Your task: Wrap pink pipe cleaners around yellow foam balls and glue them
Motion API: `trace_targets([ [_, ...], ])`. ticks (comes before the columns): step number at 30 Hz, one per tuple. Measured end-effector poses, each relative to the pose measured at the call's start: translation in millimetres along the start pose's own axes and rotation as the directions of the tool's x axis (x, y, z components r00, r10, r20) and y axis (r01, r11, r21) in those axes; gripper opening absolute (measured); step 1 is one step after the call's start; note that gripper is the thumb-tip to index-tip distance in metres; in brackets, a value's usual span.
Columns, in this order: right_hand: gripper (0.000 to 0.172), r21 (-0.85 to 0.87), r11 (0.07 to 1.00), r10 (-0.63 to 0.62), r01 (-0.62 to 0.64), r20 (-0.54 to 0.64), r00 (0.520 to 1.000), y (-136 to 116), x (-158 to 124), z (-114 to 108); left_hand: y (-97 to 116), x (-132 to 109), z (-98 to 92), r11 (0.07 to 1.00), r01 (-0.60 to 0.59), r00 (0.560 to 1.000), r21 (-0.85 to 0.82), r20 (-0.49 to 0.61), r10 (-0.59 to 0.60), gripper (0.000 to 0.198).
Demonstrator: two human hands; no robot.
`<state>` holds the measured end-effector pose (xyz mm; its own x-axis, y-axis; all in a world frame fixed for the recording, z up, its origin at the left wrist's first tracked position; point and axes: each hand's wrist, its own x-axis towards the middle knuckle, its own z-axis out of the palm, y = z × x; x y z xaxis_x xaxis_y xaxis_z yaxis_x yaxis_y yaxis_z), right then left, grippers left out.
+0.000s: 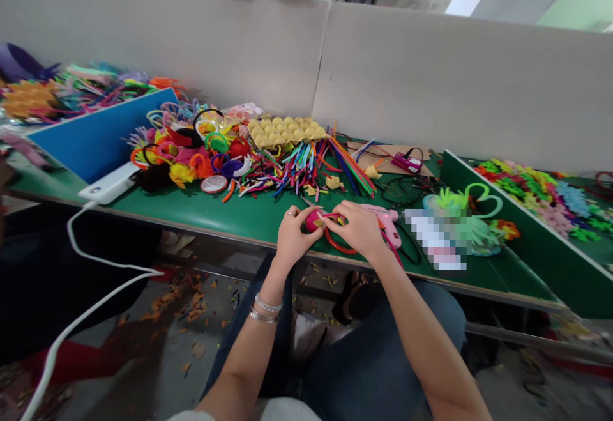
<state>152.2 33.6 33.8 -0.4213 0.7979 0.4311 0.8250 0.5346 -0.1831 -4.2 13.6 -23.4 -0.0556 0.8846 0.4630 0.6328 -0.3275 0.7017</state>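
Overall, a pale partition (191, 44) was recorded along the back, with a green table (258, 216) set before it. Two boards were stood on the top: a blue board (110, 133) at left, a green board (550, 267) at right. Between these were noted a craft heap (184, 143), a yellow egg tray (287, 132) and, spilling in front of it, loose fuzzy strands (306, 162). A white power strip (112, 184) was placed at the left front edge.

Both hands were found at the front edge, near the middle. By the left hand (294, 236), a pink ball (313, 221) was grasped between thumb and fingers; by the right hand (357, 226), a pink strand (393, 250) was apparently pinched at the ball's right side. A pink glue gun (390, 226) was laid just beyond the right hand, and an orange hoop (340, 247) below its fingers.

Step, as judged: close fingertip shaping or winding. A steady left hold and a fine right pinch were called for next. Axis: none was clear in the rounded ball; the strand's visible end was pointed rightward and toward the wearer. Whether both were one piece could not be told.
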Motion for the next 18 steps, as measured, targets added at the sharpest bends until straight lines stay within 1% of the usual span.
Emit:
trace_targets([
  [5,0.033,0.037,0.999,-0.011,0.011,0.016,1.0,-0.9,0.5,-1.1,-1.7,-0.4,1.1,1.0,0.001,1.0,0.014,-0.005,-0.001,0.045],
  [8,0.028,0.124,0.992,-0.038,0.03,0.058,0.998,-1.7,0.8,-4.7,-1.5,-0.5,1.1,1.0,0.002,1.0,0.013,-0.007,-0.002,0.044],
  [11,0.025,0.198,0.98,-0.027,0.008,0.093,0.995,-2.2,1.1,-8.7,-0.8,-0.5,0.6,1.0,0.0,1.0,0.012,-0.002,0.0,0.044],
  [14,0.024,0.213,0.977,0.0,-0.025,0.115,0.993,-2.1,1.4,-10.5,-0.5,-0.4,0.5,1.0,-0.01,1.0,0.02,0.002,0.01,0.045],
  [18,0.025,0.209,0.978,-0.004,-0.023,0.125,0.992,-0.6,1.6,-9.3,-1.5,-0.2,1.1,0.999,-0.033,0.999,0.03,0.006,0.033,0.045],
])
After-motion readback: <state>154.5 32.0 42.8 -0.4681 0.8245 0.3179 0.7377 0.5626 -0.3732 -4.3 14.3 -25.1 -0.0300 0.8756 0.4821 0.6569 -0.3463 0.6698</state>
